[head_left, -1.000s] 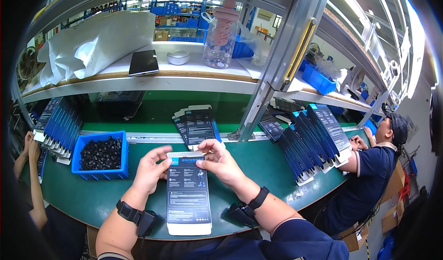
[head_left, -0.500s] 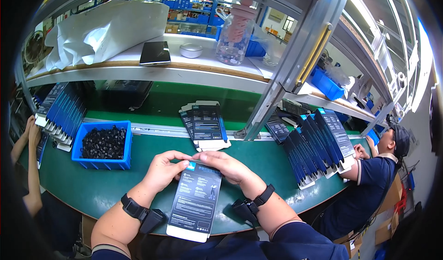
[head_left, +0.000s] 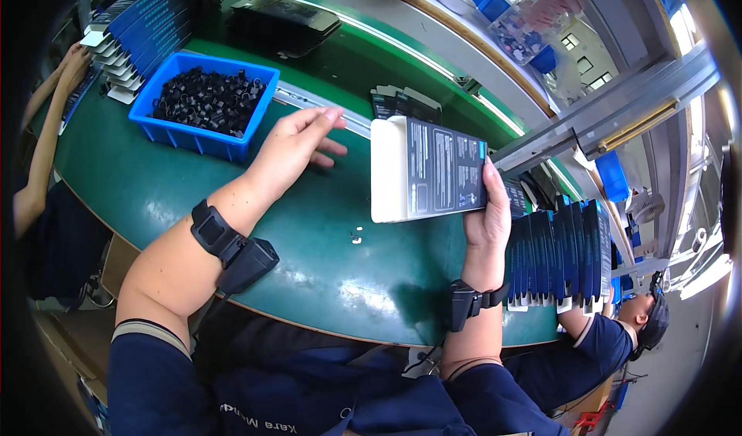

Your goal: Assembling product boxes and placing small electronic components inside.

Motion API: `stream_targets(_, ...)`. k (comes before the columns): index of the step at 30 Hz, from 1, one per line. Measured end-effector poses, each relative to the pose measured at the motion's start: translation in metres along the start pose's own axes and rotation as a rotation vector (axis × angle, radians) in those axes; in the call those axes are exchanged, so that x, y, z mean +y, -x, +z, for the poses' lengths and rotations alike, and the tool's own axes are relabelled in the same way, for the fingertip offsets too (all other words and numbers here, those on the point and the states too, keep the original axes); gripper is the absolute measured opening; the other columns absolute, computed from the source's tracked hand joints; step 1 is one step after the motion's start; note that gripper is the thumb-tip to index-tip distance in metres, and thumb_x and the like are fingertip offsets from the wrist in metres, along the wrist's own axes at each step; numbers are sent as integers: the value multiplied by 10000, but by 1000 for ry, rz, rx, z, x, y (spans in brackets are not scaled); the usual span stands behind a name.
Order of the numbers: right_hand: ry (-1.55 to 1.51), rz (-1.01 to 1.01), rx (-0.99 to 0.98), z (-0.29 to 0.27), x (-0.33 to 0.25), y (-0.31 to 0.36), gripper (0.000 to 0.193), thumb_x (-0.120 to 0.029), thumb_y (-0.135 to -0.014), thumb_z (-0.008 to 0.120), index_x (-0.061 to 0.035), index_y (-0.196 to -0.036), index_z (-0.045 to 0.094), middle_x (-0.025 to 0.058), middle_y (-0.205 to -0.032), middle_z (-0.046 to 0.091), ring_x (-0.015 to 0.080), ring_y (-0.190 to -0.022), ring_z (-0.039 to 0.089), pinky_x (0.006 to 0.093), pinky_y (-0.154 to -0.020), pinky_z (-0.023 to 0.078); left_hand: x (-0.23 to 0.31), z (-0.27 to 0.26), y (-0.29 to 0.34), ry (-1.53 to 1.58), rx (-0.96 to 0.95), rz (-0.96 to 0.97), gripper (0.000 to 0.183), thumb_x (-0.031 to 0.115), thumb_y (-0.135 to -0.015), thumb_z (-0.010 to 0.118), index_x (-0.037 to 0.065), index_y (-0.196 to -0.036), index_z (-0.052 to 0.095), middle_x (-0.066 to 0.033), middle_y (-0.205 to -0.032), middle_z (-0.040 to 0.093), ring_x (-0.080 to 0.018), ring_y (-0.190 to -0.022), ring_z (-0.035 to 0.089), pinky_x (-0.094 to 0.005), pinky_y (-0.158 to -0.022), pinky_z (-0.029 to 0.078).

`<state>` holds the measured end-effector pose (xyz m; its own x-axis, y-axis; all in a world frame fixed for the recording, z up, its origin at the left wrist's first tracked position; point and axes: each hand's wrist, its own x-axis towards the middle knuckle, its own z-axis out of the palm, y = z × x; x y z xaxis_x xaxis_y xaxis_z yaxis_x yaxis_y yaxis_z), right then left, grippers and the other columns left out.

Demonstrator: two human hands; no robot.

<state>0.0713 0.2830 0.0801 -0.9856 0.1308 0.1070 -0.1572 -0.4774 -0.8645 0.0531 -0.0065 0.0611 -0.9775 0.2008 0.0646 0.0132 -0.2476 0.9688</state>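
Observation:
My right hand (head_left: 491,208) grips a dark printed cardboard box (head_left: 444,165) by its right end, thumb on the near face. The box lies sideways above the table, its white end (head_left: 388,169) toward the left. Apart from the box, my left hand (head_left: 297,146) hangs in the air with fingers spread, holding nothing. Closest to that hand stands a blue plastic bin (head_left: 197,141), full of small black plastic parts (head_left: 209,100). A few more dark boxes (head_left: 413,105) lie behind the held one.
Rows of dark boxes stand at the right (head_left: 560,258) and far left (head_left: 151,30). Small white scraps (head_left: 356,239) lie on the green table (head_left: 325,258). A metal post (head_left: 618,103) slants across the right. Co-workers sit on both sides; one's arm (head_left: 46,134) shows at left.
My left hand has let go of the box and moved toward the bin. My right hand has turned the box sideways and carried it right. The whole view has tilted.

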Motion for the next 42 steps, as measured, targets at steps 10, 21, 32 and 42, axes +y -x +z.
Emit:
stream_targets(10, 327, -335, 122, 35, 12, 21, 318, -80, -900, 539, 45, -1192, 533, 101, -1106, 611, 119, -967, 585, 243, -868, 450, 6, 24, 24, -1005, -124, 725, 883, 357, -645, 766, 108, -1376, 336, -150, -1404, 294, -344, -1295, 284, -452, -1069, 230)
stream_targets(21, 125, -257, 125, 41, 12, 27, 293, -135, -908, 547, 44, -1141, 556, 81, -1037, 631, 114, -917, 594, 239, -828, 456, 0, 32, 29, -1177, -117, 775, 935, 124, -518, 759, 105, -1358, 349, -190, -1282, 349, -397, -1172, 370, -468, -987, 315)
stream_targets(32, 40, -75, 67, 4, 10, 14, 287, -113, -879, 535, 31, -1124, 571, 88, -998, 640, 155, -882, 606, 275, -820, 468, 5, 58, 30, -1329, -143, 808, 885, 108, -508, 743, 64, -1318, 388, -205, -1283, 373, -398, -1169, 383, -476, -973, 316)
stream_targets(42, 438, -415, -98, 40, -2, 34, 379, -198, -932, 488, 18, -1243, 495, 111, -1141, 553, 179, -1065, 527, 280, -922, 402, -9, 43, 31, -1261, -53, 898, 930, -5, -536, 649, 87, -1391, 295, -206, -1316, 349, -409, -1205, 348, -467, -1024, 271)
